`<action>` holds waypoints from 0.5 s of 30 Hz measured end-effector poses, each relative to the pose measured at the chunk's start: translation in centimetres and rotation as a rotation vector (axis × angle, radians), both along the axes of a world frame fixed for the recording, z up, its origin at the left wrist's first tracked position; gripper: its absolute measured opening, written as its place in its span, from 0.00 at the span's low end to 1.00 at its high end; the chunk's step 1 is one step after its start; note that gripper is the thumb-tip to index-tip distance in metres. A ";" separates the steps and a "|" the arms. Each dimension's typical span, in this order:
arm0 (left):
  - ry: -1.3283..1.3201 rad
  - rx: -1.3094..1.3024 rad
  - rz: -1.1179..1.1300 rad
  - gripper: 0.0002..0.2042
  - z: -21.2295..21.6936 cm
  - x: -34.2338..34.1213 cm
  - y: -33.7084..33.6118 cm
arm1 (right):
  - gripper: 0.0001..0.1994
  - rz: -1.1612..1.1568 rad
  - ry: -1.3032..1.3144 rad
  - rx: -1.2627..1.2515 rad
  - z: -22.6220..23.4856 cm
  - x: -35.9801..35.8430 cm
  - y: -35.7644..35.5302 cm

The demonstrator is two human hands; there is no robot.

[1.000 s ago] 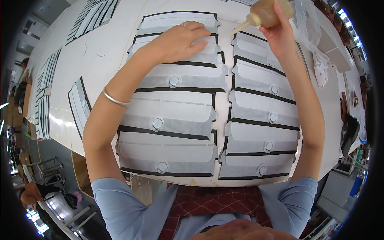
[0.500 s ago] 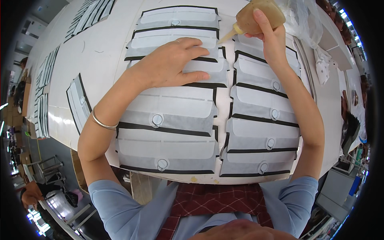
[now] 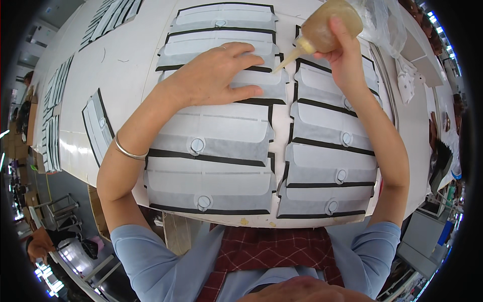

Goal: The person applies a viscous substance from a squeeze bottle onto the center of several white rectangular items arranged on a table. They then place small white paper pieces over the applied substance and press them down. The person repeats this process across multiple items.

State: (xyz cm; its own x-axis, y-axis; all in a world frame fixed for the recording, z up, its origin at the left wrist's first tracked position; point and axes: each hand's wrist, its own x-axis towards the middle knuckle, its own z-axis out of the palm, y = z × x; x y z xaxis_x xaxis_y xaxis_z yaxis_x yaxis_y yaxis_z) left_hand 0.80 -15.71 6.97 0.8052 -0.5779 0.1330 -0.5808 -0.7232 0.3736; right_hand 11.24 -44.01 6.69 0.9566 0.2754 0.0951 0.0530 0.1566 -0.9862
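My right hand (image 3: 347,60) is wrapped round a squeeze bottle (image 3: 332,25) of amber liquid, tilted with its nozzle pointing down and left. The nozzle tip is at the right end of a grey-white fabric panel (image 3: 261,80) with black edges; whether it touches cannot be made out. Spread flat over that panel and the one behind it, my left hand (image 3: 216,75) has its fingers apart and holds nothing. Similar panels with round discs lie overlapped in two columns, such as the near left panel (image 3: 226,189) and the near right panel (image 3: 322,201).
A lone panel (image 3: 99,123) lies left of my left forearm. Stacks of panels (image 3: 58,95) stand along the table's far left side, more at the back (image 3: 113,20). Clear plastic bags (image 3: 382,25) and a metal bar (image 3: 386,85) are on the right.
My right hand has brought the bottle slightly nearer, so its nozzle moved from the panel edge behind to the panel under my left hand. My left hand has barely moved.
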 end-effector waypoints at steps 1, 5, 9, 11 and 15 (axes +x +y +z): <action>-0.008 -0.003 0.000 0.27 -0.3 0.0 0.2 | 0.26 0.046 0.060 0.124 0.2 0.0 -0.4; -0.045 -0.022 -0.012 0.26 -0.8 0.0 0.6 | 0.25 0.073 0.115 0.309 1.1 0.2 -1.8; 0.000 -0.059 -0.044 0.27 0.5 -1.7 -0.3 | 0.24 -0.053 -0.117 0.010 0.4 -0.6 -2.3; 0.040 -0.086 -0.087 0.28 0.7 -2.8 -0.9 | 0.24 -0.040 -0.216 -0.088 0.0 -1.1 -2.0; 0.006 -0.056 -0.108 0.31 0.1 -3.7 -1.2 | 0.23 -0.037 -0.280 -0.149 -0.5 -1.5 -1.6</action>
